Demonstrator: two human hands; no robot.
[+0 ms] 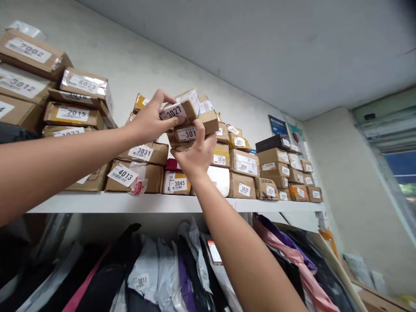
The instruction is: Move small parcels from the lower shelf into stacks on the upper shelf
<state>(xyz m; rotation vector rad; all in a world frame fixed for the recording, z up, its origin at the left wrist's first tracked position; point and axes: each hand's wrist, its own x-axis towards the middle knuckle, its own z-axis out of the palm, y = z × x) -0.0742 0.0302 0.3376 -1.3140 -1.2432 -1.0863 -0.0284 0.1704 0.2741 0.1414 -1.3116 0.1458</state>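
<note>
My left hand grips a small cardboard box labelled 3027, thumb on its front and fingers over its top. Just below, my right hand is wrapped round a cardboard box whose label begins 301, its last part covered by a finger. The two boxes overlap, the 3027 one on top and tilted. Both are held above the white shelf, in front of stacked parcels. Under them stands a box labelled 3045.
Labelled boxes fill the shelf, with 4013 at left and 3035 at right. Tall stacks rise at the far left, such as 7002. Below the shelf, bagged parcels stand upright, with a phone among them.
</note>
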